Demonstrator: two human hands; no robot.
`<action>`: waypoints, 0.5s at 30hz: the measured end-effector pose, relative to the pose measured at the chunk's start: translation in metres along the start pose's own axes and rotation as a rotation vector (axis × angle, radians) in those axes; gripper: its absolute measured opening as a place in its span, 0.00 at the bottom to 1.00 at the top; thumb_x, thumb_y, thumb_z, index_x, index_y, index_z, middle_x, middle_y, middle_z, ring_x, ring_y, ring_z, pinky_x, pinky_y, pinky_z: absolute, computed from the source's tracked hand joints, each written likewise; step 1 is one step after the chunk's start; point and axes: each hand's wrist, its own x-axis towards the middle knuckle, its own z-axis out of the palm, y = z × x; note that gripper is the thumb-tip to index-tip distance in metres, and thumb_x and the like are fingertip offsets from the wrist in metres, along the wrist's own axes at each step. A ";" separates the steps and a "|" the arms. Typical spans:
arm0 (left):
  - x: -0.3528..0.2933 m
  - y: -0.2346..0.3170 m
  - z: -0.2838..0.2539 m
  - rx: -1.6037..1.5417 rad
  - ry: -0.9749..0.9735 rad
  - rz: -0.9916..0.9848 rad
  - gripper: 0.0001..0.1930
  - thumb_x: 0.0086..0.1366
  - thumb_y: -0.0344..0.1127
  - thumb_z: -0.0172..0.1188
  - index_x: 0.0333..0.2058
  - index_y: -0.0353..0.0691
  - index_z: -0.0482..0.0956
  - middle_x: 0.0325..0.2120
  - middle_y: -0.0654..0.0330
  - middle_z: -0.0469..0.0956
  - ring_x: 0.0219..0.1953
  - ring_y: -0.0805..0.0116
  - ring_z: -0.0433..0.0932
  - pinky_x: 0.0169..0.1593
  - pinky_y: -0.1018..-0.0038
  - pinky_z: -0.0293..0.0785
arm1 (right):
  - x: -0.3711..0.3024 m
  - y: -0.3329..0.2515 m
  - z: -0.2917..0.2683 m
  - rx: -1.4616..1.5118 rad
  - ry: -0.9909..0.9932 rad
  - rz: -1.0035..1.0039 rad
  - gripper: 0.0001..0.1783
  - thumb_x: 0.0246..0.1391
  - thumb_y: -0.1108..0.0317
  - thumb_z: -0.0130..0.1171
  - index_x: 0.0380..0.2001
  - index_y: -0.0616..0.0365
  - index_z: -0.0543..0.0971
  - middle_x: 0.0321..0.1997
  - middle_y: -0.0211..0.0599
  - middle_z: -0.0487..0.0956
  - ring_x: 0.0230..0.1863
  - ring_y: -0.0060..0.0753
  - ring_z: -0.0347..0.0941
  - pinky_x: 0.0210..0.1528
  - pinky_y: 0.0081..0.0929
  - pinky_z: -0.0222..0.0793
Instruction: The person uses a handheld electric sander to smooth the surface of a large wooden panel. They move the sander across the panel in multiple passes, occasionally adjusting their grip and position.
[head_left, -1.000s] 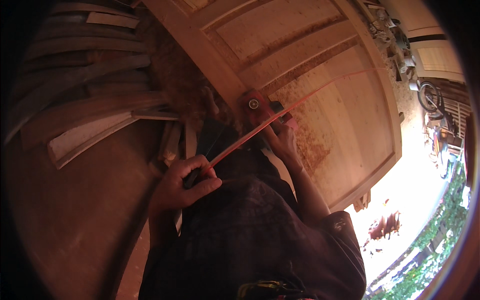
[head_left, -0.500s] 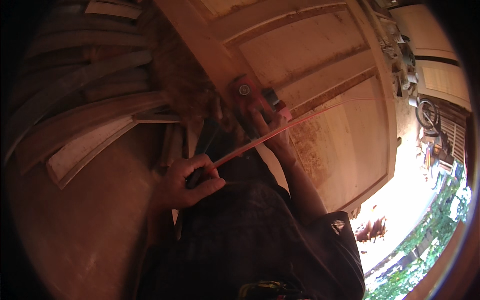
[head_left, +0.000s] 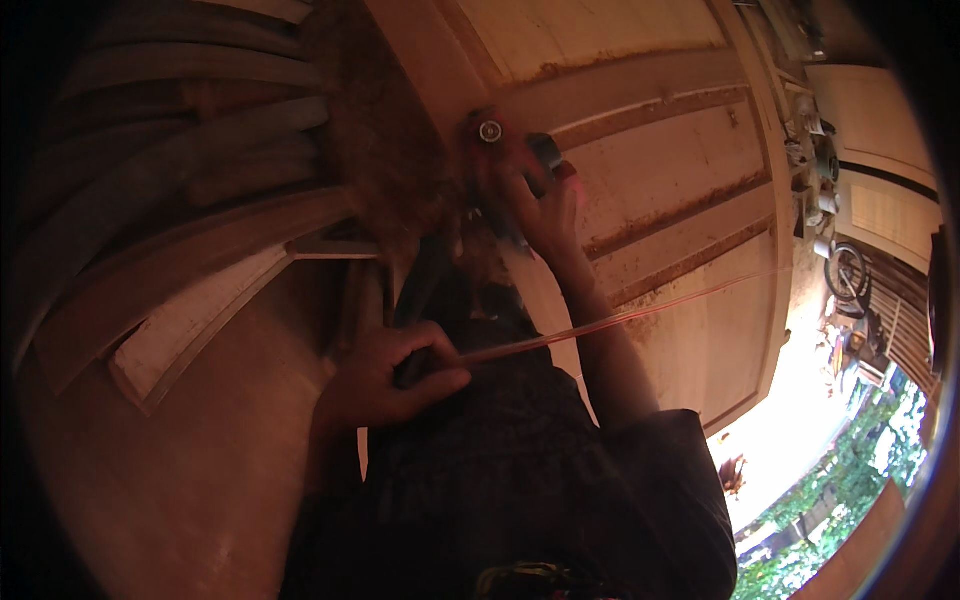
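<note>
My right hand (head_left: 545,222) is wrapped round the handle of a red electric planer (head_left: 488,158) with a round knob on top. The planer rests along the left edge of a pale wooden panel door (head_left: 660,150). My left hand (head_left: 395,385), nearer my body, is closed round a thin reddish cord (head_left: 610,322). From there the cord stretches rightward, crosses my right forearm and fades over the door. The planer's underside and its contact with the wood are hidden.
Brown shavings (head_left: 375,140) lie heaped left of the door. Several curved wooden boards (head_left: 215,270) are stacked on the left above a brown floor (head_left: 220,440). A bicycle wheel (head_left: 847,272) and more panels (head_left: 890,215) stand at the far right, near a bright opening.
My right hand has pushed the planer farther away along the door's edge. The cord has dropped lower and now passes over my right forearm. The view has shifted slightly.
</note>
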 end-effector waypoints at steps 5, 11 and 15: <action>-0.002 0.005 -0.039 -0.021 0.031 -0.002 0.11 0.68 0.39 0.73 0.39 0.38 0.85 0.34 0.58 0.86 0.38 0.70 0.85 0.44 0.72 0.76 | 0.097 -0.004 0.033 0.064 0.005 -0.079 0.13 0.63 0.62 0.62 0.50 0.41 0.86 0.35 0.47 0.85 0.37 0.53 0.85 0.35 0.50 0.77; -0.011 0.009 -0.064 0.056 0.213 -0.001 0.11 0.66 0.38 0.74 0.37 0.39 0.82 0.32 0.61 0.83 0.36 0.71 0.82 0.44 0.72 0.75 | 0.236 -0.013 0.072 0.309 -0.113 0.099 0.20 0.68 0.47 0.59 0.52 0.45 0.86 0.39 0.53 0.86 0.40 0.58 0.84 0.46 0.50 0.77; -0.028 0.004 -0.069 -0.135 0.406 -0.030 0.11 0.63 0.32 0.74 0.33 0.40 0.78 0.29 0.64 0.77 0.34 0.75 0.77 0.41 0.75 0.71 | 0.226 -0.020 0.068 0.549 -0.057 0.307 0.28 0.65 0.40 0.61 0.56 0.46 0.86 0.41 0.55 0.87 0.45 0.59 0.85 0.50 0.50 0.77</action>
